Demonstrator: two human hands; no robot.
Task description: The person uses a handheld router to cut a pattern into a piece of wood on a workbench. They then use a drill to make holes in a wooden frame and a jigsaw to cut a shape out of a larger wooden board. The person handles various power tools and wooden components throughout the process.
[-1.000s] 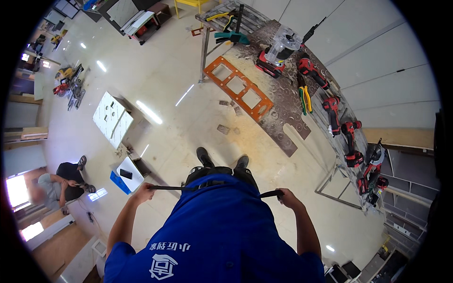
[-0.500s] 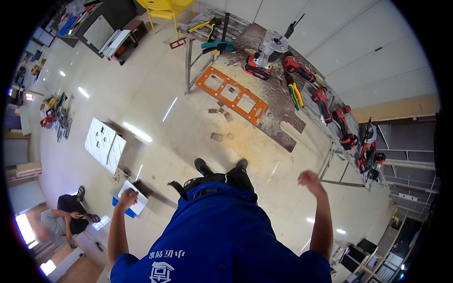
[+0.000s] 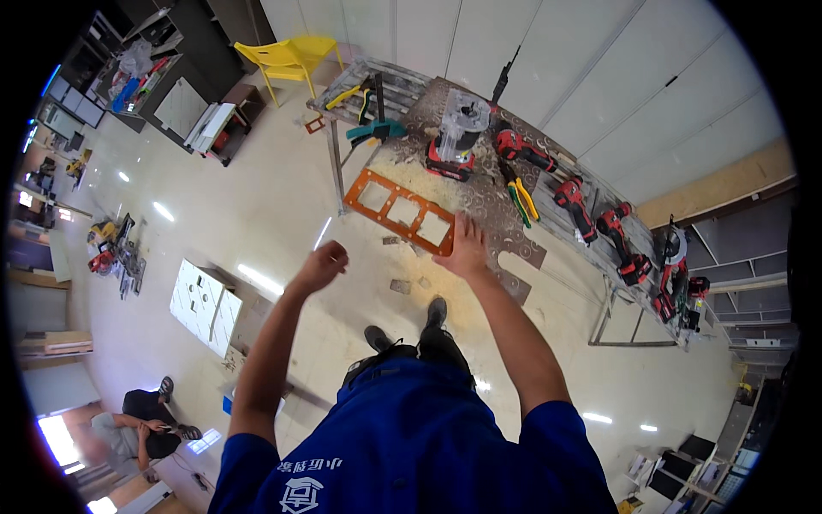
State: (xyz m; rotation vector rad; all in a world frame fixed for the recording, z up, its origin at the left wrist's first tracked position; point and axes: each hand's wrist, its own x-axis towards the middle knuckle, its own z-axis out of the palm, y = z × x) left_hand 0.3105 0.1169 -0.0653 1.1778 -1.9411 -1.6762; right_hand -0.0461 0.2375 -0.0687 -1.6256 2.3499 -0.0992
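Observation:
An orange template plate (image 3: 387, 224) with three square cutouts lies at the near edge of the patterned brown board (image 3: 492, 224) on the workbench. My right hand (image 3: 465, 248) is on the plate's right end, fingers over the top and thumb by its near edge. My left hand (image 3: 323, 264) hangs in the air left of the plate, holding nothing, its fingers loosely bent and apart. Beyond the plate stands a trim router (image 3: 458, 133) with a clear base and red battery, its base facing up. Sawdust covers the board around it.
Along the bench lie yellow-green pliers (image 3: 520, 197), red-black power tools (image 3: 575, 206), a circular saw (image 3: 672, 265) and a teal clamp (image 3: 377, 130). Wood offcuts (image 3: 400, 285) lie by my feet. A white panelled box (image 3: 204, 301) stands at left; another person (image 3: 141, 428) sits lower left.
Both hands have come forward and inward from my sides. My right hand has reached the orange plate's right end, and my view has shifted slightly.

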